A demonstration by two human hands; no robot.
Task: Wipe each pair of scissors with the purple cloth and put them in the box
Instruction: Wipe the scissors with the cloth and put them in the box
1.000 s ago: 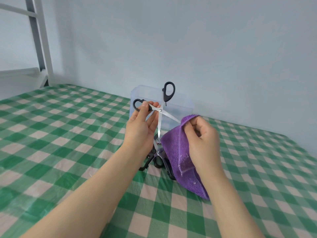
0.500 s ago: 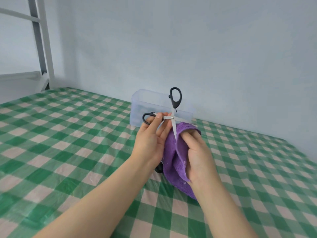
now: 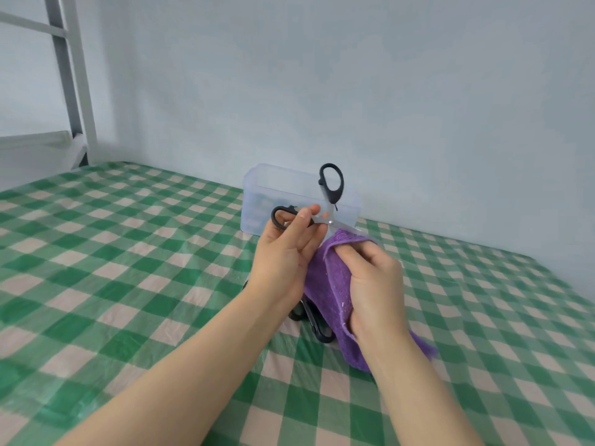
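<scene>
Green-and-cream checked tablecloth [image 3: 128,252] covers the surface, against a pale blue wall [image 3: 354,91]; a grey metal frame [image 3: 77,91] stands at the far left. The left hand [image 3: 286,252] pinches an open pair of black-handled scissors [image 3: 336,224] near the pivot between thumb and fingertips; one handle loop points up, the other to the left. The right hand [image 3: 373,284] curls its fingers round the purple cloth [image 3: 331,284], whose top fold meets one blade; the cloth hangs down to the table. Behind the hands sits the clear plastic box [image 3: 273,194]; more black-handled scissors [image 3: 317,326] lie on the table beneath the cloth, partly hidden.
</scene>
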